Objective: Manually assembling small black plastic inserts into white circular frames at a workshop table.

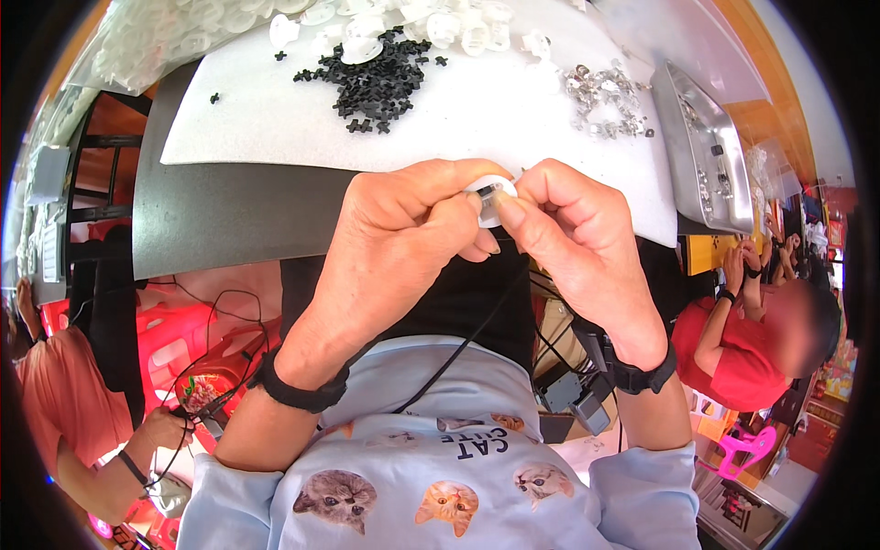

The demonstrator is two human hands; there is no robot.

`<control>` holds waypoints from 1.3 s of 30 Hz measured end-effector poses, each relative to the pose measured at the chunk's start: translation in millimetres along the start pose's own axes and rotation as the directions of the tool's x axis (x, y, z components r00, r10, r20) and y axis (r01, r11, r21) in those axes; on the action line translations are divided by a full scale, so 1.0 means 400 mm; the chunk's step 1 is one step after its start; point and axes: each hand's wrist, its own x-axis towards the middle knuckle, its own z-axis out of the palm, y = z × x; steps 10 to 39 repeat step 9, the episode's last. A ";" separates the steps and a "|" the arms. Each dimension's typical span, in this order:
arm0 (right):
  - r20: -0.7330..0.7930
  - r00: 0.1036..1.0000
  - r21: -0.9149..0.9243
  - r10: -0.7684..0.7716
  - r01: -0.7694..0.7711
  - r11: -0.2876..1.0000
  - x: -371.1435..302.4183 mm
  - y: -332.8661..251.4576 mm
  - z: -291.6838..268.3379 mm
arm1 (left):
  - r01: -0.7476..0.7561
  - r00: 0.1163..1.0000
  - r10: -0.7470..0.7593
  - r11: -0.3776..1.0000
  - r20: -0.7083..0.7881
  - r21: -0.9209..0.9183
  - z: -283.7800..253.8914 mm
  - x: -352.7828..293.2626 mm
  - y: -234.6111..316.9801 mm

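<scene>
Between both hands, in front of my chest at the table's near edge, is a small round white plastic part (490,213) with a dark piece set in its middle. My left hand (412,215) pinches its left side with thumb and bent fingers. From the other side my right hand (573,225) grips it, the thumb pressing on its face. Whether a smaller piece sits under the right fingertips is hidden. Beyond my hands, a pile of black cross-shaped pieces (376,87) lies on a white foam sheet (266,119). Small shiny metal pieces (605,96) are scattered on the sheet's right.
White plastic parts (449,27) lie heaped at the far edge, with a clear bag (156,46) of more at far left. A metal tray (701,147) with small pieces stands at right. Co-workers sit on both sides, one in a red shirt (733,357). Red stools (174,339) stand at left.
</scene>
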 end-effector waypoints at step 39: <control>0.020 0.998 0.080 0.065 -0.067 0.995 0.000 0.001 0.002 | 0.052 0.998 -0.051 0.998 0.031 -0.039 -0.005 0.001 0.009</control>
